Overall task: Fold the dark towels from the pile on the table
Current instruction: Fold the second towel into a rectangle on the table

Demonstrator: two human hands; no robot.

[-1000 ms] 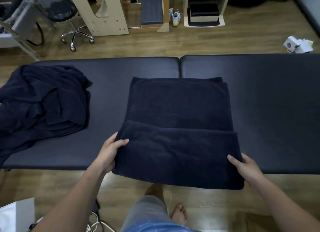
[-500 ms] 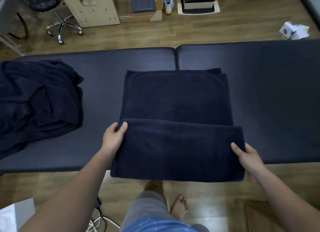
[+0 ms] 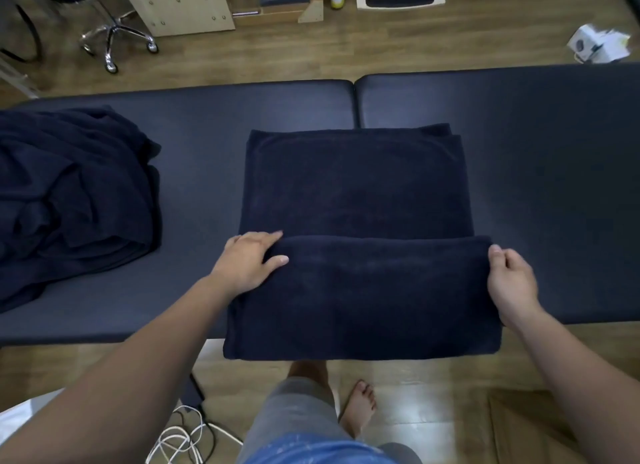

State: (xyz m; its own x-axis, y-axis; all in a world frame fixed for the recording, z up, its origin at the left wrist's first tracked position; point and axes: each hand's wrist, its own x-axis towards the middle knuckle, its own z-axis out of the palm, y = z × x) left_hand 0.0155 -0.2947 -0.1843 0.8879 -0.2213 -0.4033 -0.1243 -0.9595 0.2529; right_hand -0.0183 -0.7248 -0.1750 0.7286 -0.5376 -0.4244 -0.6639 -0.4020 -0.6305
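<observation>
Presently, dark navy terry towel (image 3: 356, 186) lies centre of padded black tabletop (image 3: 536, 134), near flap overhanging front edge. Left hand (image 3: 249, 262) and right hand (image 3: 512, 280) pinch flap's corners. Risk: uneven lift skews fold; overhang may slide floorward. Crumpled dark towel pile (image 3: 69, 193) waits left.

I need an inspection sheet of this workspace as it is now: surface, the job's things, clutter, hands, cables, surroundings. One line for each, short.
Surface: dark padded table in two sections, a seam at the far middle.
Job's things: dark towel lying flat in the centre, its near part folded over and overhanging the near edge; unfolded pile of towels at the left end.
Clutter: nothing seen on the table besides the towels.
Hands: left hand grips the left end of the fold; right hand grips the right end.
Cables: white cable coiled on the floor, near left.
Surroundings: wooden floor, wheeled stool base, wooden furniture, white box at far right.
</observation>
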